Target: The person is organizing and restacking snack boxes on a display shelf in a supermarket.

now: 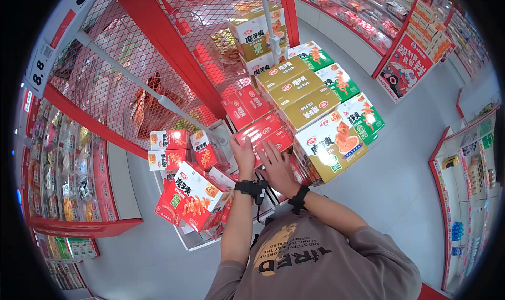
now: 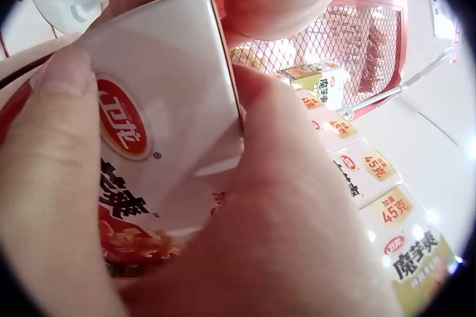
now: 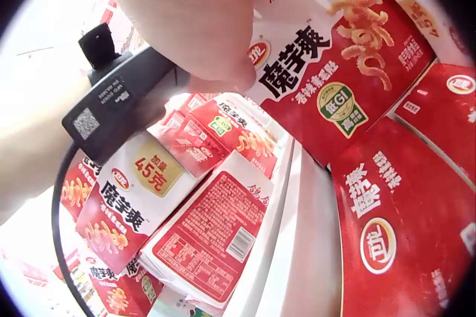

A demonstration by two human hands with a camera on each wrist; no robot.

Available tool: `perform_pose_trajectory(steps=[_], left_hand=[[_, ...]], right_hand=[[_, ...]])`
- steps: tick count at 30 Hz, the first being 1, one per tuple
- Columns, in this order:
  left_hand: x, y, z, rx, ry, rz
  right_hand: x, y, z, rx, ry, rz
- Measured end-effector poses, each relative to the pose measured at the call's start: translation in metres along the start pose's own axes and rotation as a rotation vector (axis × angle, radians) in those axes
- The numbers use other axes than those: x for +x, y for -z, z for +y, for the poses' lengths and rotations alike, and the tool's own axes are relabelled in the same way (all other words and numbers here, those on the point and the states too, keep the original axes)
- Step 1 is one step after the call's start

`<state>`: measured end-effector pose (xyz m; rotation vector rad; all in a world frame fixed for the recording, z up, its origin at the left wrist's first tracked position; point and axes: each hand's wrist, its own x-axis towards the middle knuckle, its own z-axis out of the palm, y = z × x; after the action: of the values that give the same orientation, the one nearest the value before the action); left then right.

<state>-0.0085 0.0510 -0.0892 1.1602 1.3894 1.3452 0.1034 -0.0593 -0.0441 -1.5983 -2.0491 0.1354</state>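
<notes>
In the head view my left hand (image 1: 243, 155) and right hand (image 1: 279, 171) are side by side at the near edge of the red snack boxes (image 1: 260, 129). My left hand grips a white-and-red snack box (image 2: 175, 94), with digits along two of its sides in the left wrist view. My right hand lies with fingers straight and spread against the red packaging. From the right wrist, a tilted white-and-red snack box (image 3: 327, 72) shows under a hand, above red boxes (image 3: 401, 213) lying flat. The far side of the gripped box is hidden.
Gold snack boxes (image 1: 305, 97) and green ones (image 1: 363, 116) are stacked on the right. More red-and-white boxes (image 1: 197, 195) fill a white-edged bin (image 1: 192, 245) at left. A red mesh cage (image 1: 158, 42) stands behind, with a slanted grey pole (image 1: 131, 79) across it.
</notes>
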Motion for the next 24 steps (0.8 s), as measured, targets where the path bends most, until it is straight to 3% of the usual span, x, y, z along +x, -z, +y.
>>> perform_pose_trajectory(steps=[5,8,11,14,17,19,22,24], left_hand=[[0.003,0.006,-0.004,-0.110,0.072,-0.050],[0.003,0.013,0.006,0.194,-0.018,-0.142],[-0.015,0.014,0.074,0.394,-0.110,-0.391],[-0.041,0.010,0.097,0.876,-0.022,-0.440],[-0.036,0.014,0.093,1.068,-0.136,-0.472],[-0.028,0.011,0.090,1.081,-0.147,-0.488],[-0.021,0.012,0.082,1.080,-0.182,-0.504],[-0.022,0.015,0.085,1.066,-0.213,-0.488]], right_hand=[[0.001,0.004,-0.002,0.034,-0.022,-0.012],[-0.006,0.036,-0.015,0.150,-0.027,-0.072],[-0.018,0.101,-0.024,0.490,0.232,-0.254],[-0.039,0.151,-0.013,0.445,0.321,-0.100],[-0.044,0.190,0.004,0.167,0.191,0.101],[-0.043,0.201,0.011,0.004,0.087,0.150],[-0.041,0.197,0.011,-0.103,0.021,0.049],[-0.044,0.185,0.019,-0.177,0.048,0.059]])
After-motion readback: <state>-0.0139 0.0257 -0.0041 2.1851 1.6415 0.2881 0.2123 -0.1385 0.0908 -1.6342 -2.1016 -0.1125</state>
